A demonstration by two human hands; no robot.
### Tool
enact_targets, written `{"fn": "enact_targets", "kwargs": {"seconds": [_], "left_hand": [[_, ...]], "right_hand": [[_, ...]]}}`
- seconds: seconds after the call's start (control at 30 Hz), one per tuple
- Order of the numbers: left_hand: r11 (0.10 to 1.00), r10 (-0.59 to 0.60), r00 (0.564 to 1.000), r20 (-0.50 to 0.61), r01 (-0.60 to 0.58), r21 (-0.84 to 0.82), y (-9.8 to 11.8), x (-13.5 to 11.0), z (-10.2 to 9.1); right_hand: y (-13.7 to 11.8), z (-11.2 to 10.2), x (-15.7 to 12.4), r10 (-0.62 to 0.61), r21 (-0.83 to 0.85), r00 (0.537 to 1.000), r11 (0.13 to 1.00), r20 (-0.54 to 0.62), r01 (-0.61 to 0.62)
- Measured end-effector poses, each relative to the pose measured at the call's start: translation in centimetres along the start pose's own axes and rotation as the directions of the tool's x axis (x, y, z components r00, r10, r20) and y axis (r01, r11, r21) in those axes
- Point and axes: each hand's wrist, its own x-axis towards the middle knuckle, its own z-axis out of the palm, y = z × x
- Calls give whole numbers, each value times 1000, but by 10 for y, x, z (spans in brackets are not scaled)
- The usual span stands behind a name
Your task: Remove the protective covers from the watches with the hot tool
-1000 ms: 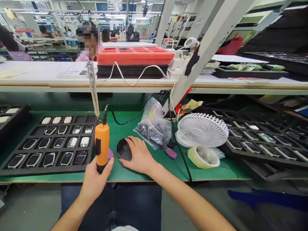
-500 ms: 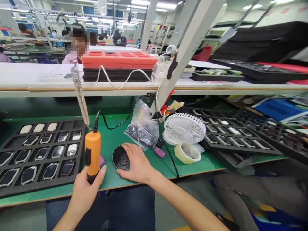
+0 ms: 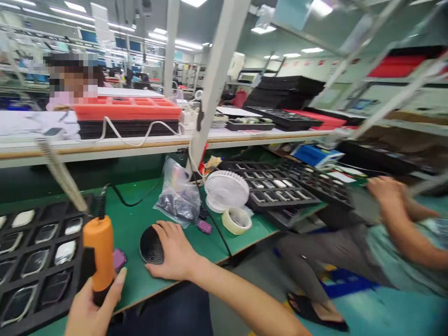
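Note:
My left hand [image 3: 91, 310] is at the bottom left, shut around an orange electric screwdriver [image 3: 101, 252] that stands upright with its black cord rising from the top. A small purple object [image 3: 119, 259] lies on the green mat [image 3: 136, 219] just beyond the tool. My right hand [image 3: 173, 247] is cupped over the edge of a round black mesh disc [image 3: 150, 246], pressing it to the mat. Left of the screwdriver is a black foam tray [image 3: 42, 298] holding rows of smartwatch-like parts.
A plastic bag, white desk fan and tape roll sit on the mat beyond my right hand. Further right are black foam trays of parts. A seated co-worker's hands are at the far right. A metal spring hangs overhead, and a shelf carries an orange tray.
The whole scene has slid left as the view turned right, bringing the seated co-worker into sight. Both my hands keep the same hold on the screwdriver and disc.

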Motion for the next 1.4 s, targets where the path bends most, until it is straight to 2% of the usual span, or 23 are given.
{"fn": "enact_targets", "kwargs": {"seconds": [0.27, 0.5, 0.77, 1.07, 1.4], "left_hand": [[991, 122, 992, 20, -121, -66, 4, -1, 2], [995, 77, 996, 38, -74, -69, -5, -8, -11], [995, 65, 997, 34, -62, -80, -6, -11, -11], [996, 68, 995, 73, -63, -67, -9, -10, -13], [994, 73, 993, 93, -65, -87, -4, -7, -19]], "right_hand": [[-4, -3, 4, -44, -24, 999, 999, 28, 45], [-9, 2, 14, 59, -77, 998, 995, 23, -57], [-4, -2, 16, 1, -27, 999, 1000, 46, 0], [-9, -4, 6, -14, 6, 997, 1000, 75, 13], [-6, -1, 5, 9, 23, 999, 1000, 48, -10]]}}
